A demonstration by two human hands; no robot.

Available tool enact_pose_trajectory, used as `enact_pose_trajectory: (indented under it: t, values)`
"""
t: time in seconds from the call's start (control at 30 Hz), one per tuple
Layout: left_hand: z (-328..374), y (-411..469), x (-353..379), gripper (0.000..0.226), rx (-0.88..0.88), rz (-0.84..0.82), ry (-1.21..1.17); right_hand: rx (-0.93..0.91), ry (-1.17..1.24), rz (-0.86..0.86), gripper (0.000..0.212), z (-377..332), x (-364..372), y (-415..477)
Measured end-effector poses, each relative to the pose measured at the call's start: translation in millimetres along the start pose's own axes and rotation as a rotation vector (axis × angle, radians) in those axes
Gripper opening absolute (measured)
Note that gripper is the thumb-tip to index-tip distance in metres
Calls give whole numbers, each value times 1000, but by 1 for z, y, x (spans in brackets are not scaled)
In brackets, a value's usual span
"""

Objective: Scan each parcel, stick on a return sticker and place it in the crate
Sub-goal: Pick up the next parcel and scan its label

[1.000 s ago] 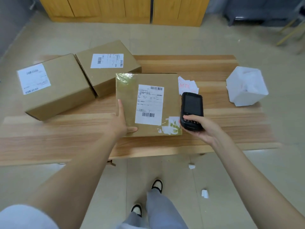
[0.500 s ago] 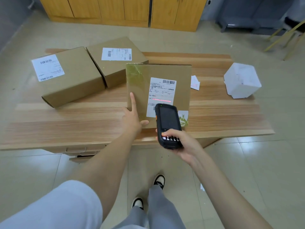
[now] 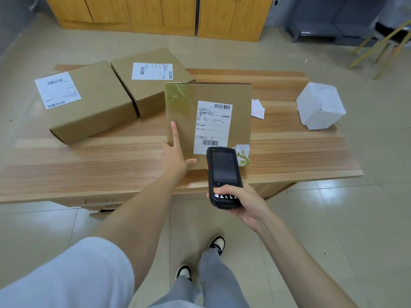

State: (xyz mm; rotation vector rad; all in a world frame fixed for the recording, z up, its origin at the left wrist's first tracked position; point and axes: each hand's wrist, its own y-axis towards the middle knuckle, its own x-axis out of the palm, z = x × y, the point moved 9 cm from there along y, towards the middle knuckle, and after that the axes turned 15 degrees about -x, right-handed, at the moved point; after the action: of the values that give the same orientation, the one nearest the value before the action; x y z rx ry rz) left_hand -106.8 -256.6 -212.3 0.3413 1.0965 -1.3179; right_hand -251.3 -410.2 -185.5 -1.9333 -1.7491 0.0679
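Note:
A flat brown parcel (image 3: 241,103) with a white barcode label stands tilted up on its near edge on the wooden table (image 3: 289,156). My left hand (image 3: 175,155) grips its lower left corner, forefinger along the left edge. My right hand (image 3: 244,202) holds a black handheld scanner (image 3: 223,174) just in front of the parcel's lower label, screen toward me. Several white return stickers (image 3: 258,108) with red print lie on the table right of the parcel.
Two more brown boxes with labels, one (image 3: 95,107) at the left and one (image 3: 151,90) behind it, sit on the table's left half. A white crumpled container (image 3: 320,106) stands at the right. Wooden cabinets (image 3: 155,14) line the far wall; chair legs show top right.
The parcel has been tipped up from lying flat onto its near edge. The scanner moved from its right side to in front of its label; the red scan line seen earlier is gone.

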Motion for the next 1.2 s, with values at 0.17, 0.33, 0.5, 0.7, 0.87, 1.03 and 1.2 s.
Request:
enact_pose_trajectory:
  t: [0.17, 0.33, 0.5, 0.7, 0.87, 1.03, 1.2]
  values:
    - [10, 19, -1, 130, -22, -97, 6, -116, -93, 162, 51, -35, -46, 31]
    - [19, 45, 0, 129, -87, -224, 19, -91, -110, 282, 64, -57, -119, 79]
    - [28, 67, 5, 131, -178, -335, 116, 35, -189, 331, 45, -46, -180, 126]
    - [29, 73, 8, 132, -331, -373, 268, 121, -235, 290, 71, -28, -210, 164]
    - [41, 72, 7, 128, -469, -389, 483, 97, -291, 253, 75, -29, -221, 182]
    - [44, 82, 6, 121, -543, -354, 565, 51, -641, 184, 43, -44, -230, 195]
    - [48, 86, 4, 107, -605, -316, 518, 144, -998, 80, 57, -46, -236, 207]
